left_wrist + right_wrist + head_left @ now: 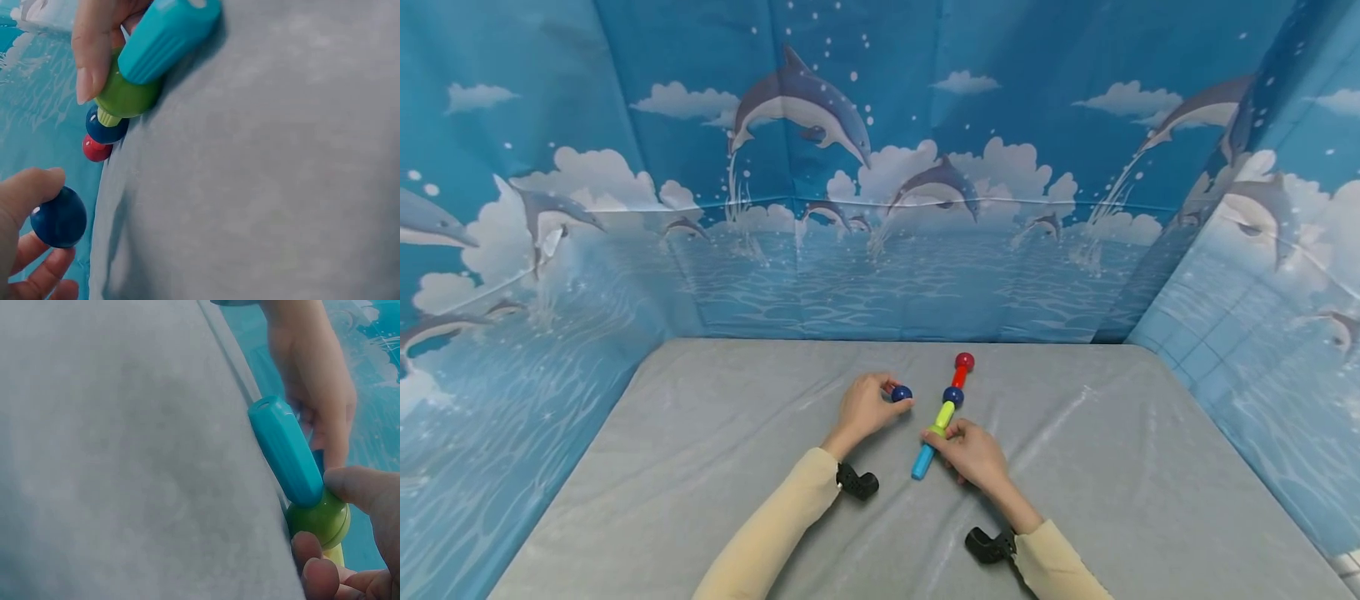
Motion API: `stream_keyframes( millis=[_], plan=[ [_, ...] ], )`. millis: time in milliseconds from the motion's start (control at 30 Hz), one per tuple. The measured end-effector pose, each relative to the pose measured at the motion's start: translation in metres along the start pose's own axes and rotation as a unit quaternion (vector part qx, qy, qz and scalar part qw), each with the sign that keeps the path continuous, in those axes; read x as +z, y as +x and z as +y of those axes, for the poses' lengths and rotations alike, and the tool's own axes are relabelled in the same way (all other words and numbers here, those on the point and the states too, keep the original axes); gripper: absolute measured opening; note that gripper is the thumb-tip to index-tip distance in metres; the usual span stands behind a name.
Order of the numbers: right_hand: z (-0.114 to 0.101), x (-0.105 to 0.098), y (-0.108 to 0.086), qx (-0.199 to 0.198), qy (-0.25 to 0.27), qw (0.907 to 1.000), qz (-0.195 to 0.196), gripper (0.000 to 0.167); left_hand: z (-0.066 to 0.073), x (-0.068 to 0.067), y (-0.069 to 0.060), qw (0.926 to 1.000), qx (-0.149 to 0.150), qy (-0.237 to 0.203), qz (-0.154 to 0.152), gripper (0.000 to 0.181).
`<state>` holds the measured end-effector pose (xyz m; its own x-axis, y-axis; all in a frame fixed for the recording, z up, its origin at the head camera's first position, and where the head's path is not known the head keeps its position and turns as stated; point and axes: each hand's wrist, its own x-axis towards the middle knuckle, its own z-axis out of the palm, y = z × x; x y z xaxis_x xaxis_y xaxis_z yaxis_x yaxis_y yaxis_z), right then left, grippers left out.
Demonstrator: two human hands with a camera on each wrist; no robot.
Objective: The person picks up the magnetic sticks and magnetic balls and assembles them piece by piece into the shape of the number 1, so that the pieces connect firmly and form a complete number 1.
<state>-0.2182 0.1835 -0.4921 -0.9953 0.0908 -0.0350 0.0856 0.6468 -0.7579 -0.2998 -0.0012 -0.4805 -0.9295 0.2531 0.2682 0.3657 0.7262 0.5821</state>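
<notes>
My left hand (868,408) pinches a dark blue ball (59,217) between thumb and fingers, a little left of a chain of toy rods and balls. That chain lies slanted on the grey surface: a red ball (965,361) at the far end, a red rod (959,377), a second dark blue ball (953,396), a yellow-green rod (945,413), a green ball (320,519) and a light blue rod (284,450) at the near end. My right hand (976,454) grips the green ball, its thumb and fingers on opposite sides, partly hiding it in the head view.
A wrinkled grey cover (715,500) spreads over the table. Behind and at both sides hangs a blue curtain (880,275) printed with dolphins and clouds. Each wrist wears a black camera, one on the left (857,482) and one on the right (990,546).
</notes>
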Motion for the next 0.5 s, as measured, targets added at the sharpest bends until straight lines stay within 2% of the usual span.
stream_keyframes(
  millis=[300,500],
  plan=[
    [0.001,0.000,0.000,-0.003,0.001,1.0000,0.000,0.045,-0.005,0.000,-0.021,1.0000,-0.009,0.000,0.001,0.030],
    [0.000,0.000,0.001,-0.003,-0.003,1.0000,-0.001,0.045,-0.004,-0.004,-0.034,1.0000,0.001,0.009,0.003,0.031]
  ],
)
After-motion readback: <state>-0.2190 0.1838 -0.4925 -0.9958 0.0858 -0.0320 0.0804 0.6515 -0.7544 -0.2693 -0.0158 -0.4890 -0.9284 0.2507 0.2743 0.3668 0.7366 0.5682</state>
